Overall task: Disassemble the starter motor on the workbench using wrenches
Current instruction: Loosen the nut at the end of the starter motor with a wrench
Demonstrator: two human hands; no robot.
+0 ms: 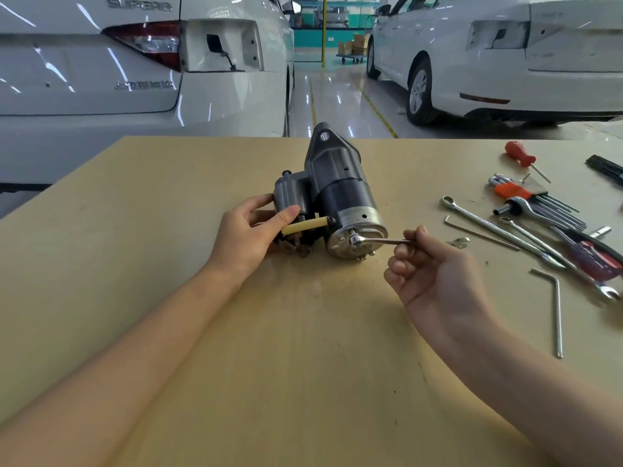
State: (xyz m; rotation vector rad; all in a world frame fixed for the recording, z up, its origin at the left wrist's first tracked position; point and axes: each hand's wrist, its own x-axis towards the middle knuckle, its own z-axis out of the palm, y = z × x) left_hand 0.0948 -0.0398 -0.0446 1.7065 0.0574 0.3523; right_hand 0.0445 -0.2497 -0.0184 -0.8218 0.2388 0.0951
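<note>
A dark grey starter motor (pixel 340 190) with a shiny metal end cap lies on the tan workbench (pixel 168 264), its cap facing me. My left hand (pixel 251 230) grips the solenoid side of the motor, thumb over a yellow sleeved lead. My right hand (pixel 435 278) pinches the handle of a small ring wrench (pixel 381 241). The ring end of the wrench sits on a bolt on the end cap.
Loose tools lie at the right: combination wrenches (pixel 499 230), a hex key set in an orange holder (pixel 526 197), loose hex keys (pixel 556 311), a red-handled screwdriver (pixel 521 156). Two white cars stand beyond the bench's far edge.
</note>
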